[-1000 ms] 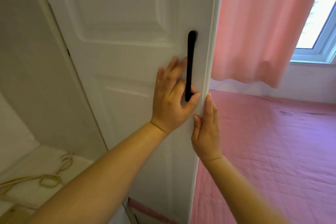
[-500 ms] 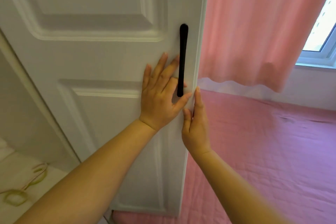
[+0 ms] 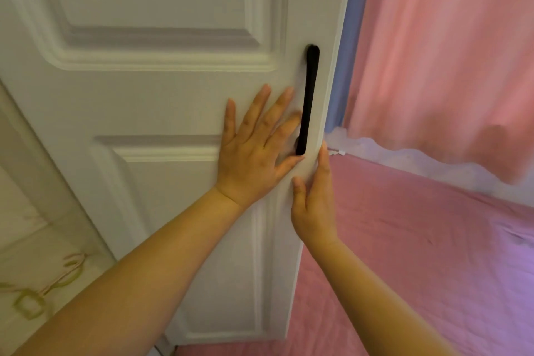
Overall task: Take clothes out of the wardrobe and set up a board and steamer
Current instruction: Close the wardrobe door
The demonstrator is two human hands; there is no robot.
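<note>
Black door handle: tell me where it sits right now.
In the head view the black door handle stands upright near the right edge of the white door, just right of the left hand's spread fingers and above the right hand.

We hold both arms out ahead, bare to the forearm. Our left hand [image 3: 254, 153] lies flat, palm forward, its fingers [image 3: 257, 110] straight and spread, pointing up, the thumb stretched out to the right. Our right hand [image 3: 313, 205] stands on edge just beside it and a little lower, fingers straight and close together, pointing up, its thumb near the left thumb's tip.
</note>
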